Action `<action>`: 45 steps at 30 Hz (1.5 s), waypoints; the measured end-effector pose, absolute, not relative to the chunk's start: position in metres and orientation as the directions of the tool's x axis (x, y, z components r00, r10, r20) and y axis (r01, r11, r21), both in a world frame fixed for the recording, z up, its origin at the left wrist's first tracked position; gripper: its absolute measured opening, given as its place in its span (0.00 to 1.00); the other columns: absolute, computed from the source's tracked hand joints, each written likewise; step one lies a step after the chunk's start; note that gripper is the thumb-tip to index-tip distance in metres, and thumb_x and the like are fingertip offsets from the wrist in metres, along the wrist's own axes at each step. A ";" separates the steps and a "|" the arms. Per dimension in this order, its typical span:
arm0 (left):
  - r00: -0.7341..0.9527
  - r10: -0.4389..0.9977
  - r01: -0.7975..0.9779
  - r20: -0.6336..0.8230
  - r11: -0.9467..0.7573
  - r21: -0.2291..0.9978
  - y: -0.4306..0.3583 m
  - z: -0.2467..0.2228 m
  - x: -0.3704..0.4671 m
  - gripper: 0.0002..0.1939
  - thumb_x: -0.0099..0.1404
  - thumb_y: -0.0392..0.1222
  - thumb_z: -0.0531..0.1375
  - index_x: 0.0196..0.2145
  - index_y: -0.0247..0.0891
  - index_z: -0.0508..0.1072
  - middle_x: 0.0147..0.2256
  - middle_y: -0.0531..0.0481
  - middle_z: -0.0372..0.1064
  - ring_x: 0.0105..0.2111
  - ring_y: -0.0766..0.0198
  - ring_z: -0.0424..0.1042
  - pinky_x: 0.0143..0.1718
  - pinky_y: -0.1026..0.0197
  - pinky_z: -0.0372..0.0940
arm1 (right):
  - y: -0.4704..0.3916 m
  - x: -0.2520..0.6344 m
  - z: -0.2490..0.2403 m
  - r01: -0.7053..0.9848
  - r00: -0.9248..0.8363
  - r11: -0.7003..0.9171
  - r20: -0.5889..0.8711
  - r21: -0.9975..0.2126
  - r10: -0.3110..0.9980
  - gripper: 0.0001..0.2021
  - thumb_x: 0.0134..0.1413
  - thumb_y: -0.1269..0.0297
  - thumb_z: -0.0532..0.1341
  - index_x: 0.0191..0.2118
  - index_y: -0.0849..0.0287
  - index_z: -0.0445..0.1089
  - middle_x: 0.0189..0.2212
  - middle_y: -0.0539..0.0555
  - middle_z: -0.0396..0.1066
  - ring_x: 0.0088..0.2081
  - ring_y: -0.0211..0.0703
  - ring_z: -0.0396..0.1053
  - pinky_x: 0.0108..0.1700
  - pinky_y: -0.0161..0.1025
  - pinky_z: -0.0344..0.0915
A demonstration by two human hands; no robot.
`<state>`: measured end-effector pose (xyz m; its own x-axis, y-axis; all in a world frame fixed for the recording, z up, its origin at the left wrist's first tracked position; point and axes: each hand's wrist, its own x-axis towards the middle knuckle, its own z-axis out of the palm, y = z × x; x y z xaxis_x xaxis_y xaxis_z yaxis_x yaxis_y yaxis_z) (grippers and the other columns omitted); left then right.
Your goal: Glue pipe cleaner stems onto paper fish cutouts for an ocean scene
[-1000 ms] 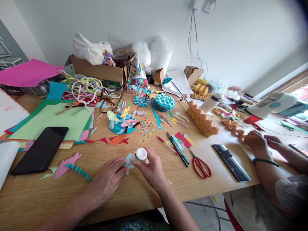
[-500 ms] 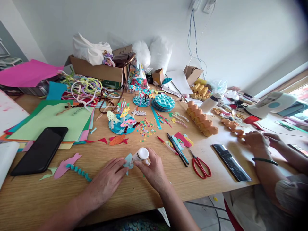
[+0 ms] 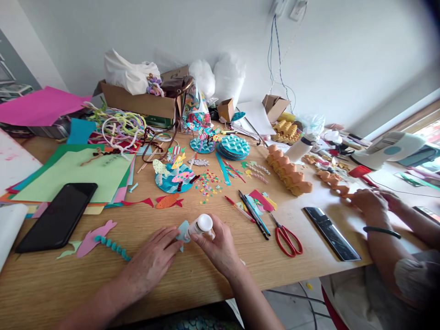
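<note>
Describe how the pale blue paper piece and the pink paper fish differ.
The pale blue paper piece touches the left hand, partly hidden; the pink paper fish lies untouched, mostly in view. The white bottle is close to the paper piece but apart from the fish. A teal coil overlaps the fish; none shows on the paper piece. Both look like cut paper.

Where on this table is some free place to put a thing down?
Bare wood shows between the right hand and the red scissors, and on the near side of the black phone at left and pink paper fish. It is crowded farther back, around the stacked blue discs, paper dots and tangled pipe cleaners.
</note>
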<state>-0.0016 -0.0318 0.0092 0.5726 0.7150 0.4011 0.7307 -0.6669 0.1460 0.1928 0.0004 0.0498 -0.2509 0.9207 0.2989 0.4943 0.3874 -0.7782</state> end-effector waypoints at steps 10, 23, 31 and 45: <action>0.585 0.710 0.735 0.391 -0.668 0.114 -0.031 0.011 -0.002 0.17 0.60 0.28 0.49 0.43 0.40 0.69 0.44 0.44 0.70 0.46 0.56 0.69 0.47 0.51 0.67 | 0.002 0.196 0.042 0.465 -0.234 0.340 0.257 -0.817 0.938 0.10 0.50 0.58 0.61 0.29 0.59 0.63 0.26 0.49 0.66 0.28 0.37 0.61 0.29 0.31 0.56; 0.580 0.724 0.728 0.374 -0.666 0.163 -0.032 0.014 -0.001 0.17 0.59 0.27 0.50 0.42 0.40 0.70 0.45 0.44 0.70 0.46 0.56 0.69 0.47 0.50 0.67 | 0.006 0.194 0.046 0.454 -0.223 0.345 0.270 -0.821 0.937 0.10 0.49 0.58 0.61 0.29 0.59 0.64 0.25 0.48 0.65 0.27 0.36 0.61 0.29 0.31 0.57; 0.582 0.728 0.733 0.363 -0.663 0.155 -0.031 0.014 -0.003 0.17 0.59 0.27 0.51 0.42 0.40 0.70 0.45 0.45 0.70 0.47 0.57 0.68 0.48 0.51 0.65 | 0.007 0.194 0.048 0.464 -0.258 0.362 0.268 -0.809 0.928 0.09 0.50 0.59 0.61 0.29 0.59 0.64 0.26 0.48 0.66 0.28 0.37 0.61 0.30 0.31 0.57; 0.587 0.726 0.735 0.358 -0.663 0.142 -0.031 0.015 -0.001 0.18 0.59 0.26 0.49 0.42 0.39 0.71 0.45 0.44 0.70 0.46 0.56 0.69 0.47 0.51 0.67 | 0.003 0.198 0.050 0.504 -0.248 0.354 0.260 -0.788 0.933 0.09 0.50 0.59 0.61 0.28 0.59 0.63 0.25 0.48 0.66 0.28 0.37 0.61 0.30 0.32 0.56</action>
<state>-0.0011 -0.0314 0.0151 0.5868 0.7265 0.3577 0.7347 -0.6633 0.1420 0.1979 0.0034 0.0496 -0.2482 0.9332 0.2600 0.5043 0.3536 -0.7878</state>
